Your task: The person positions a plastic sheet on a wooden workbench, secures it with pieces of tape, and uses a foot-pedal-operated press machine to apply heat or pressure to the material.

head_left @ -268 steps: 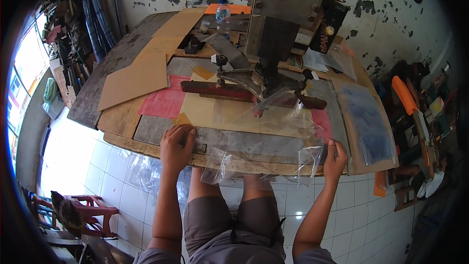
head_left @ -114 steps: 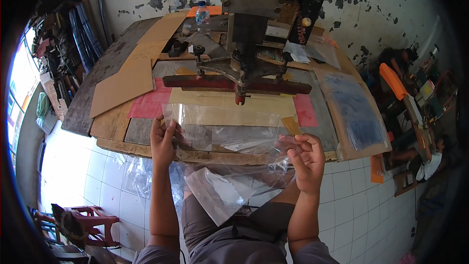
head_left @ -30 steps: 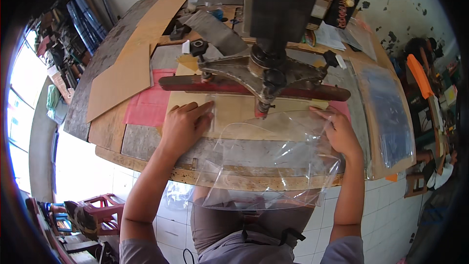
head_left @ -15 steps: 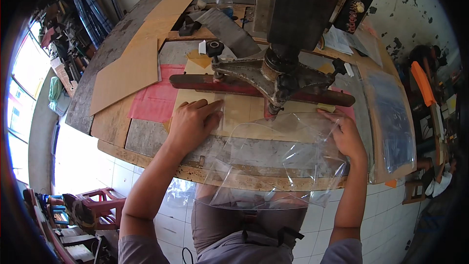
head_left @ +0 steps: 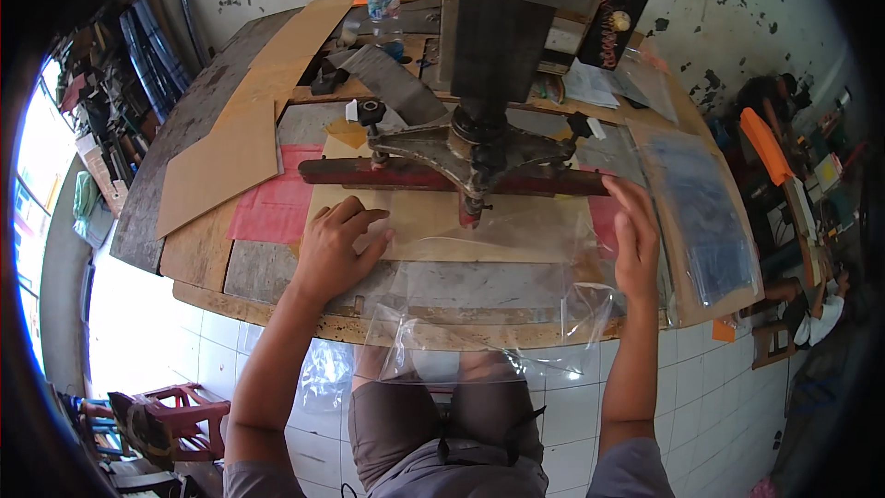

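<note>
A clear plastic sheet (head_left: pixel 498 300) lies under the bar of a heavy press (head_left: pixel 475 143) and hangs over the table's front edge toward my lap. Beneath it is a cream-coloured board (head_left: pixel 429 244). My left hand (head_left: pixel 339 249) is at the sheet's left side, thumb and forefinger apart, the other fingers bent. At the sheet's right side, my right hand (head_left: pixel 636 235) is raised with its fingers stretched out, fingertips by the right end of the dark red press bar (head_left: pixel 544 182). No grip on the sheet shows in either hand.
Pink sheets (head_left: pixel 267 198) stick out beyond the board. Brown cardboard (head_left: pixel 221 161) lies left; a stack of clear sheets (head_left: pixel 705 221) lies right. A water bottle (head_left: pixel 383 9) stands behind. Another person (head_left: pixel 770 97) is at the far right. A red stool (head_left: pixel 189 410) stands lower left.
My right hand has let go of the sheet's raised right side and straightened its fingers. The sheet has settled flatter. My left thumb and forefinger have lifted slightly. The whole view has shifted.
</note>
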Demonstrator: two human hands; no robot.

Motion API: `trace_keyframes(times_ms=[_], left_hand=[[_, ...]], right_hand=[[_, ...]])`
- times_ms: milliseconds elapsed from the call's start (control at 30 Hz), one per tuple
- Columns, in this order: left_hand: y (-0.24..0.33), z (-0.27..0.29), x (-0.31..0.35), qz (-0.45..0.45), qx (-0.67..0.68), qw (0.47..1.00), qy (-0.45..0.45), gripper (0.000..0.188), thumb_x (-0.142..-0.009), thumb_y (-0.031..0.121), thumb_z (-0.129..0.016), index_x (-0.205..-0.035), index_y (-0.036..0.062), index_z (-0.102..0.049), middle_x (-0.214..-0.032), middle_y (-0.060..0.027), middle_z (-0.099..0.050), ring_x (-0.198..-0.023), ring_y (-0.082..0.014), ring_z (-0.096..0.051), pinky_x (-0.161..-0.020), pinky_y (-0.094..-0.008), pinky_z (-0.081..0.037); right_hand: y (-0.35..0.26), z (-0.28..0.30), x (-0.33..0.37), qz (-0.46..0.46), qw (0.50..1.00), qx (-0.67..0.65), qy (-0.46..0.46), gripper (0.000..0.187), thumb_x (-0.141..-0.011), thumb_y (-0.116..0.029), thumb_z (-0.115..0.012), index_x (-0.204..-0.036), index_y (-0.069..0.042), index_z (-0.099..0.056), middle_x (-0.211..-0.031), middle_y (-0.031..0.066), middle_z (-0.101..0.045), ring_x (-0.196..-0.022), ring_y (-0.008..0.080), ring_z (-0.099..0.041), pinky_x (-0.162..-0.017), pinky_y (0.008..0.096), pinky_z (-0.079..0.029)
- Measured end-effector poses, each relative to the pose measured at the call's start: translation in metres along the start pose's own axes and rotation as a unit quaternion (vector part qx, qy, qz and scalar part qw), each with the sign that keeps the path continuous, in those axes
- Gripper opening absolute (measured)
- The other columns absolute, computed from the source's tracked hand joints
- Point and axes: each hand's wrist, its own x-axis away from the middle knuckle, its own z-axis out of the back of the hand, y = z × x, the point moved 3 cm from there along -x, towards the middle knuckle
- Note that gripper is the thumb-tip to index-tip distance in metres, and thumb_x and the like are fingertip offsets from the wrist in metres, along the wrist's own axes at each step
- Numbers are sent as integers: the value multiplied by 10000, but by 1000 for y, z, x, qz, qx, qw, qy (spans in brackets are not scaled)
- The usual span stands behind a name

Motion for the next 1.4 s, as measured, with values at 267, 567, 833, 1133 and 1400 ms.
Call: trace_keyframes(times_ms=[267,567,833,1133,1400], left_hand=[[12,12,8,0,47,999,10,242,-860,153,-739,-1084,62,-733,-826,-67,-617,-672,-209,-611,-639,-343,-504],[7,31,47,105,83,990,36,211,-885,146,-710,-1075,55,-720,-876,-76,-653,-737,-255,-645,-700,-383,-523],[9,45,88,184,-48,971,148,186,-912,167,-676,-1060,61,-714,-1008,-85,-682,-1030,-298,-620,-944,-422,-422],[2,41,91,206,-44,967,142,194,-915,194,-687,-1054,63,-717,-1017,-83,-690,-1018,-299,-620,-938,-418,-422],[3,40,89,213,-48,966,138,188,-928,214,-687,-1036,66,-726,-1016,-81,-697,-1010,-294,-618,-941,-417,-420]], right_hand=[[-22,-12,42,-24,968,-30,-248,182,-886,-192,-751,-1031,-91,-796,-1078,62,-765,-1135,245,-665,-1085,418,-398],[-19,-17,64,6,979,-23,-204,133,-906,-201,-713,-907,-93,-792,-979,20,-784,-1122,189,-679,-1133,446,-331],[-16,-22,72,-22,984,-65,-164,144,-910,-190,-681,-906,-91,-786,-998,21,-785,-1134,195,-677,-1142,454,-319],[-19,-23,74,-19,987,-55,-147,193,-937,-226,-652,-862,-100,-778,-991,29,-786,-1132,218,-682,-1147,463,-318],[-18,-22,73,-24,988,-54,-144,184,-923,-223,-668,-865,-91,-782,-979,42,-788,-1122,230,-691,-1141,465,-327]])
